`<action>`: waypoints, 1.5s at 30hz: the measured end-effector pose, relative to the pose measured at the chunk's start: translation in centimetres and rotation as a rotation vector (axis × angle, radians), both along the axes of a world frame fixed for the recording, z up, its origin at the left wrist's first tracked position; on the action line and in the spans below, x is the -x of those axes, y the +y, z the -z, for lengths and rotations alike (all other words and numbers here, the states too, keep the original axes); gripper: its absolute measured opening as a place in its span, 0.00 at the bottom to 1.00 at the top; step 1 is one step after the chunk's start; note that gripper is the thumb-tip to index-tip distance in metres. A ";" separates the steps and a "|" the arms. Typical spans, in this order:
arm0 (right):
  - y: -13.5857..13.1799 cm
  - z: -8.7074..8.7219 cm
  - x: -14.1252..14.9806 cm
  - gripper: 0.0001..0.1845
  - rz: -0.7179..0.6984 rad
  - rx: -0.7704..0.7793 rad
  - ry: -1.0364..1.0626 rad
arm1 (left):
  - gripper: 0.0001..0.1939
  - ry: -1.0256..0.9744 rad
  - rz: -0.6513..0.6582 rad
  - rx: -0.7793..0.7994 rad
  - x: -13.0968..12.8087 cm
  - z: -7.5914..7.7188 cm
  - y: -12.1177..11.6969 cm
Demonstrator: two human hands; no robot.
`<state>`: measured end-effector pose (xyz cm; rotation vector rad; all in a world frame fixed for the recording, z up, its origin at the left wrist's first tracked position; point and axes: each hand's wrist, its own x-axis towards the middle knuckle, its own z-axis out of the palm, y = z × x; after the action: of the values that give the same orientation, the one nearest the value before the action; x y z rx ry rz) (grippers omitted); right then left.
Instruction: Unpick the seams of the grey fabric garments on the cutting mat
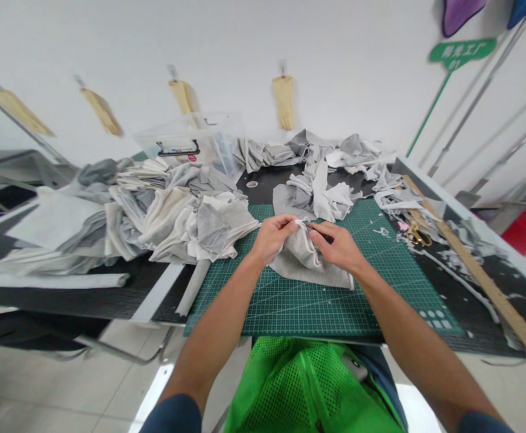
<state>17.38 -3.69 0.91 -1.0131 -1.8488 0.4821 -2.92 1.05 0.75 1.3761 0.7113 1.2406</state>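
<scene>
Filling the nearest edge, a bright green mesh vest (308,385) is worn by the person. Beyond it, a green cutting mat (312,316) is laid on the dark surface (265,191). A piece of grey cloth (302,260) is placed over the mat's middle, its lower part spread out, its upper edge bunched between the two hands. That edge is pinched by the fingers of the left hand (272,237); the fingers of the right hand (340,248) are curled around a small dark tool (329,239), whose kind cannot be told. To the right, a long wooden strip (479,272) is laid slantwise, with gold-handled scissors (420,236) beside it. To the left, grey cloths (168,204) are heaped. Farther back, a roll of tape (252,184) and a clear plastic box (208,156) are seen; yellow gloves (283,102) are hung on the wall (235,48).
</scene>
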 end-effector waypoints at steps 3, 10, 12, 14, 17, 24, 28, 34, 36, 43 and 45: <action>0.1 0.1 0.1 0.20 0.001 -0.009 -0.004 | 0.14 0.015 0.007 -0.015 -0.2 0.0 -0.2; 0.0 0.4 0.4 0.19 0.022 -0.011 0.007 | 0.16 0.068 -0.013 -0.040 -0.4 0.2 -0.4; -0.1 0.3 0.4 0.19 0.027 -0.016 0.008 | 0.16 0.081 -0.024 -0.054 -0.3 0.2 -0.3; -0.1 0.3 0.3 0.18 0.030 -0.021 0.006 | 0.16 0.087 -0.036 -0.070 -0.3 0.2 -0.3; -0.1 0.2 0.2 0.18 0.035 -0.018 -0.008 | 0.14 0.082 -0.051 -0.087 -0.2 0.1 -0.1; -0.1 0.3 0.2 0.18 0.044 -0.009 -0.009 | 0.13 0.139 -0.065 -0.105 -0.2 -0.3 -0.5; -0.1 0.3 0.2 0.17 0.031 -0.009 -0.020 | 0.12 0.197 -0.071 -0.127 -0.3 -0.4 -0.8; 0.0 0.3 0.2 0.16 0.015 -0.021 -0.021 | 0.12 0.235 -0.071 -0.152 -0.2 -0.3 -0.8; 0.0 0.4 0.2 0.16 0.019 -0.025 -0.013 | 0.12 0.252 -0.067 -0.167 -0.2 -0.4 -0.8; 0.0 0.4 0.4 0.17 0.010 -0.024 0.023 | 0.12 0.260 -0.076 -0.211 -0.5 -0.6 -1.4; -0.1 0.3 0.4 0.17 0.002 -0.022 0.022 | 0.13 0.248 -0.067 -0.212 -0.6 -0.6 -1.5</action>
<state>17.00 -3.75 0.63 -0.9909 -1.8300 0.4688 -2.35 -0.49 1.33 1.7135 0.8197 1.2374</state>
